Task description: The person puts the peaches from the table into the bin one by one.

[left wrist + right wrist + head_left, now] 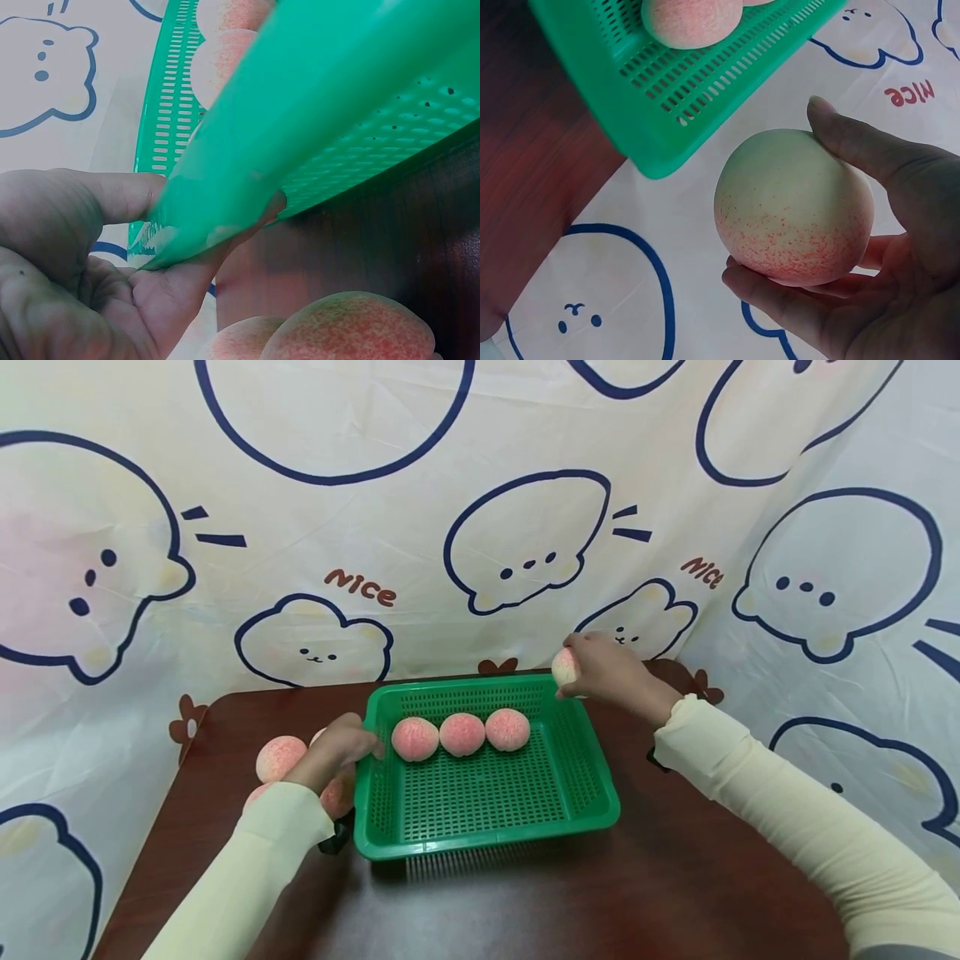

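A green plastic basket (pixel 480 842) stands on the table, with a row of three pink peaches (pixel 462 734) along its back half. My left hand (pixel 341 750) grips the basket's left rim; in the left wrist view the thumb (pixel 127 196) lies on one side of the wall and fingers on the other. At the basket's back right corner my right hand (pixel 611 670) holds another peach (pixel 793 206) between thumb and fingers, pale on top and speckled pink below. That peach overlaps the corner in the head view. More peaches (pixel 281 758) lie left of the basket, partly hidden by my left hand and sleeve.
The dark brown table (pixel 525 910) runs in front of the basket and to both sides. A white cloth (pixel 420 527) printed with blue cartoon outlines hangs close behind the table and along its sides.
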`<act>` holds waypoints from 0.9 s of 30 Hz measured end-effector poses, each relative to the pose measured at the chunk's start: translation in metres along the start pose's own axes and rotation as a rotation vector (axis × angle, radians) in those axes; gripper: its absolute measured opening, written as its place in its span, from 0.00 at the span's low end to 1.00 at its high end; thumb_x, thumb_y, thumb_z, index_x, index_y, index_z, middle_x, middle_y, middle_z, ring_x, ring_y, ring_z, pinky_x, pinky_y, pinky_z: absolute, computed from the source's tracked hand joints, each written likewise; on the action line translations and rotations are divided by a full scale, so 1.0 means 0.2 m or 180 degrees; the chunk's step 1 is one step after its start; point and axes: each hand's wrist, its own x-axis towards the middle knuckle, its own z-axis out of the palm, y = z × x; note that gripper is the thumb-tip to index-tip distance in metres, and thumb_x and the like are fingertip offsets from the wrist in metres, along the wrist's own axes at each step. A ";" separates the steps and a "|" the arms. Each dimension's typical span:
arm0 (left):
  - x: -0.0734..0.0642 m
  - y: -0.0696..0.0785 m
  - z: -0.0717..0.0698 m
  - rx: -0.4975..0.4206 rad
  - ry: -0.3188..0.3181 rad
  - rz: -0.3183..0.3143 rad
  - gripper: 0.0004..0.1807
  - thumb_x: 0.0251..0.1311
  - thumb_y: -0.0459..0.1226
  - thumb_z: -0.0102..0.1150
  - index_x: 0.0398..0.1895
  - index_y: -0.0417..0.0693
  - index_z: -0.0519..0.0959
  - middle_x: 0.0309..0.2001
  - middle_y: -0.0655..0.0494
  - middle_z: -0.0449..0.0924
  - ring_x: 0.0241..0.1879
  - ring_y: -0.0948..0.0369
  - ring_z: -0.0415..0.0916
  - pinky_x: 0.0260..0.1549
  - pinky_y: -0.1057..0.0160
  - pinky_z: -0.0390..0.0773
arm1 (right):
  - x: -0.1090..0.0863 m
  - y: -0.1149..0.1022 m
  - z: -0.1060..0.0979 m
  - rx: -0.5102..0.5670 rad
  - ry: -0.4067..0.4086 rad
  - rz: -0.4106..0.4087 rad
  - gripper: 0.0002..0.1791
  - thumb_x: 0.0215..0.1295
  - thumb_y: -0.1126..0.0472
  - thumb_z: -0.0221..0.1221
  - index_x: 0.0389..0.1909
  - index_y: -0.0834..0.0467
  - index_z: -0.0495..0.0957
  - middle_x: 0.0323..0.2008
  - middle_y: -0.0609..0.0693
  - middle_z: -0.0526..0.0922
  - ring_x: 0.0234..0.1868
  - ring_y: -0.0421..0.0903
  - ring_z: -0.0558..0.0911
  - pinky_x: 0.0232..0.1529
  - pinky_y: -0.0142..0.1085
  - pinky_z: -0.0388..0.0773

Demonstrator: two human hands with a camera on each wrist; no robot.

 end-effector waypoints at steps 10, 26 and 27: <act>-0.01 0.00 0.00 0.0066 0.0000 -0.0001 0.22 0.62 0.31 0.61 0.55 0.25 0.71 0.52 0.31 0.79 0.46 0.45 0.83 0.48 0.47 0.85 | 0.01 -0.10 0.04 -0.0085 -0.0064 -0.0128 0.45 0.52 0.49 0.77 0.67 0.64 0.69 0.53 0.62 0.81 0.48 0.54 0.82 0.46 0.48 0.83; 0.00 0.01 0.00 0.0187 0.0066 -0.0037 0.22 0.59 0.31 0.62 0.54 0.25 0.72 0.52 0.30 0.81 0.47 0.43 0.85 0.45 0.46 0.86 | 0.03 -0.22 0.11 -0.0099 -0.0097 -0.0333 0.43 0.53 0.46 0.76 0.66 0.60 0.71 0.53 0.59 0.80 0.47 0.52 0.84 0.43 0.47 0.84; 0.00 0.01 0.00 0.0200 0.0071 -0.0042 0.22 0.59 0.31 0.62 0.54 0.25 0.72 0.52 0.30 0.81 0.47 0.43 0.85 0.45 0.47 0.86 | 0.03 -0.23 0.12 -0.0099 -0.0105 -0.0347 0.43 0.54 0.46 0.76 0.66 0.61 0.71 0.53 0.59 0.81 0.46 0.52 0.84 0.43 0.47 0.85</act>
